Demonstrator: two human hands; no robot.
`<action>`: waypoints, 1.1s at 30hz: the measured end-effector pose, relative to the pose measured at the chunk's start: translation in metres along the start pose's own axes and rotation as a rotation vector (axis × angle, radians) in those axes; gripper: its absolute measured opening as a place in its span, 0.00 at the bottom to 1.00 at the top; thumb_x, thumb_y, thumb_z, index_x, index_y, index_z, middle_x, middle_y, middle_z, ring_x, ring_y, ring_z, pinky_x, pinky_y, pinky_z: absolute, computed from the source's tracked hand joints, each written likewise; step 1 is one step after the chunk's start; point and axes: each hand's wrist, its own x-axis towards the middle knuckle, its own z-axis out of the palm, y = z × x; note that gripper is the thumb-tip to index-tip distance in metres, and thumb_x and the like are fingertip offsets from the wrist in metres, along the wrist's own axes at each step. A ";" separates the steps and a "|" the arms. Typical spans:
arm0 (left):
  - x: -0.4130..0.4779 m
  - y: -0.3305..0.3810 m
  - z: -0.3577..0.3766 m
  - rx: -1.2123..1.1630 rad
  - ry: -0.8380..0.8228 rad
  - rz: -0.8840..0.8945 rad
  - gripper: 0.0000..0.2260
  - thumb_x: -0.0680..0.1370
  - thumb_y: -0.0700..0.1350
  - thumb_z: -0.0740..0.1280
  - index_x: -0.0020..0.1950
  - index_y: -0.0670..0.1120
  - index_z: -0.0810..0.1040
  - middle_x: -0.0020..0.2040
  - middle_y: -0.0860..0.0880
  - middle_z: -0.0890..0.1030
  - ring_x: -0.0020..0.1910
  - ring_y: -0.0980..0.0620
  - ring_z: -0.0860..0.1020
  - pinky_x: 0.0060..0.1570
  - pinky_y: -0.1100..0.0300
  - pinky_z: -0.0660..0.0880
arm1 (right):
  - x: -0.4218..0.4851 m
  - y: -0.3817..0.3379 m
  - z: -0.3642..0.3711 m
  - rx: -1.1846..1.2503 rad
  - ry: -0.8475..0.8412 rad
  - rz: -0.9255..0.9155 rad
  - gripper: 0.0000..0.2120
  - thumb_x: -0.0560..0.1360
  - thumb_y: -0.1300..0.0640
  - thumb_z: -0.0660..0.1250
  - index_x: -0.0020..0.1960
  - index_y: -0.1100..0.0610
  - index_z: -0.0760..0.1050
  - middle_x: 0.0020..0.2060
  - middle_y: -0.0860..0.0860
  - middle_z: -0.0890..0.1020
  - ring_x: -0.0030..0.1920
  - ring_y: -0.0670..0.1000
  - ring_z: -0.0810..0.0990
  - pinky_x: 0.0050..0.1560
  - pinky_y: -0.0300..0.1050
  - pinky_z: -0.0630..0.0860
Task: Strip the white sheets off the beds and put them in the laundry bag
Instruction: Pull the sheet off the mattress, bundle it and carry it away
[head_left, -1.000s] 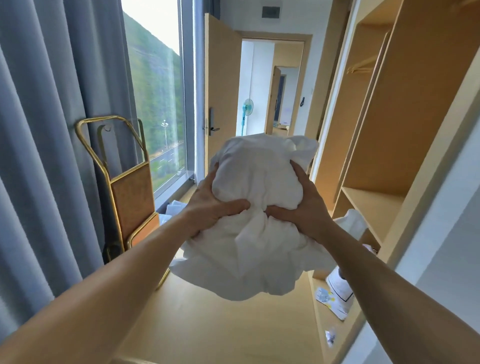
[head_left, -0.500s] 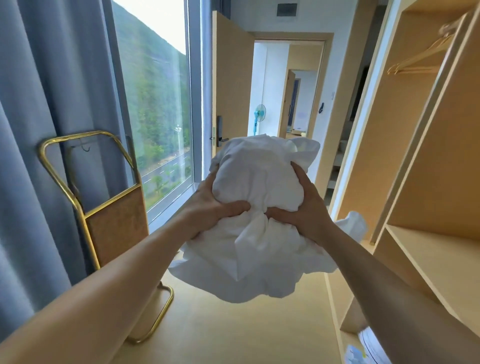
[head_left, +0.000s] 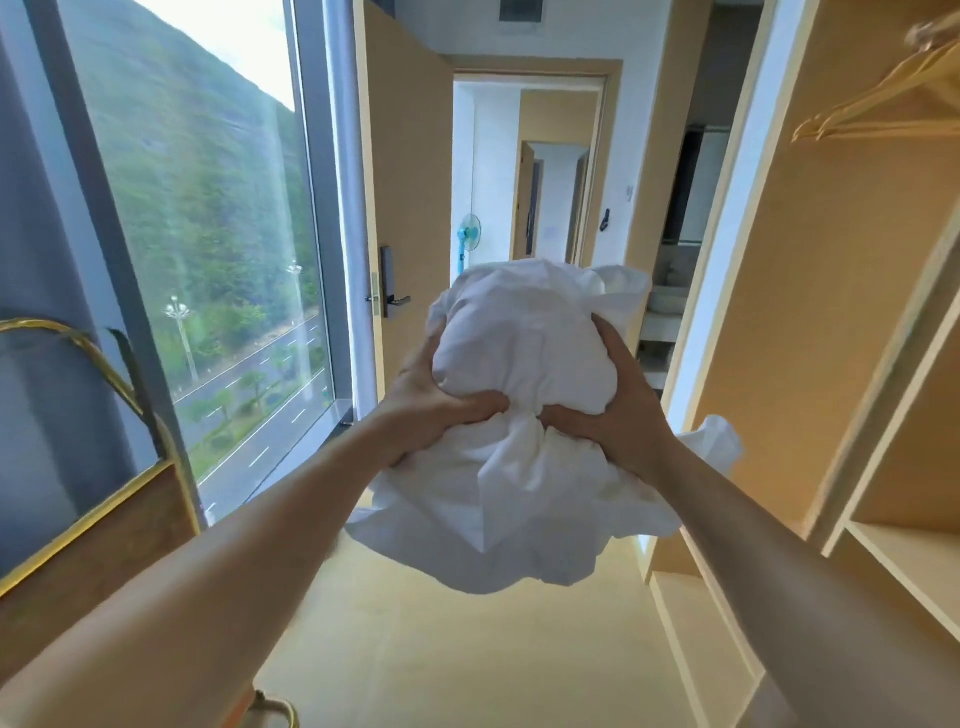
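Item: crumpled white cloth sheet bundle (head_left: 524, 353), held aloft before me above the pale floor (head_left: 467, 649). My left hand (head_left: 431, 410) and right hand (head_left: 618, 415) both gripped it, fingers curled into the cloth. Leftward, gold-framed wooden cart (head_left: 78, 519); rightward, open wooden wardrobe (head_left: 831, 312).

Below you, the pale wood floor (head_left: 441, 649) fills 6 o'clock. A gold-framed cart (head_left: 104, 545) stands on it at 8 o'clock, and a bare wardrobe shelf (head_left: 909, 561) sits at 4 o'clock.

Brass cart (head_left: 98, 525), open door (head_left: 408, 208), hangers (head_left: 878, 109)
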 end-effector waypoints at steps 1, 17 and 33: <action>0.019 -0.011 0.006 -0.003 -0.010 0.010 0.50 0.56 0.60 0.81 0.74 0.69 0.61 0.70 0.56 0.72 0.67 0.52 0.72 0.66 0.49 0.73 | 0.012 0.013 0.002 0.004 0.006 0.012 0.60 0.52 0.23 0.74 0.77 0.36 0.53 0.73 0.40 0.67 0.72 0.48 0.68 0.71 0.58 0.68; 0.338 -0.150 0.100 0.027 0.024 -0.020 0.49 0.56 0.63 0.81 0.72 0.72 0.60 0.68 0.55 0.74 0.67 0.53 0.73 0.68 0.48 0.71 | 0.290 0.240 0.012 0.080 -0.037 0.030 0.60 0.48 0.28 0.79 0.75 0.31 0.55 0.71 0.44 0.69 0.71 0.51 0.69 0.69 0.61 0.69; 0.671 -0.324 0.123 -0.025 -0.068 0.038 0.56 0.52 0.69 0.81 0.76 0.65 0.59 0.71 0.58 0.71 0.70 0.55 0.71 0.70 0.49 0.69 | 0.568 0.436 0.093 0.074 0.040 0.045 0.60 0.48 0.27 0.79 0.75 0.31 0.56 0.73 0.39 0.66 0.72 0.47 0.68 0.71 0.58 0.69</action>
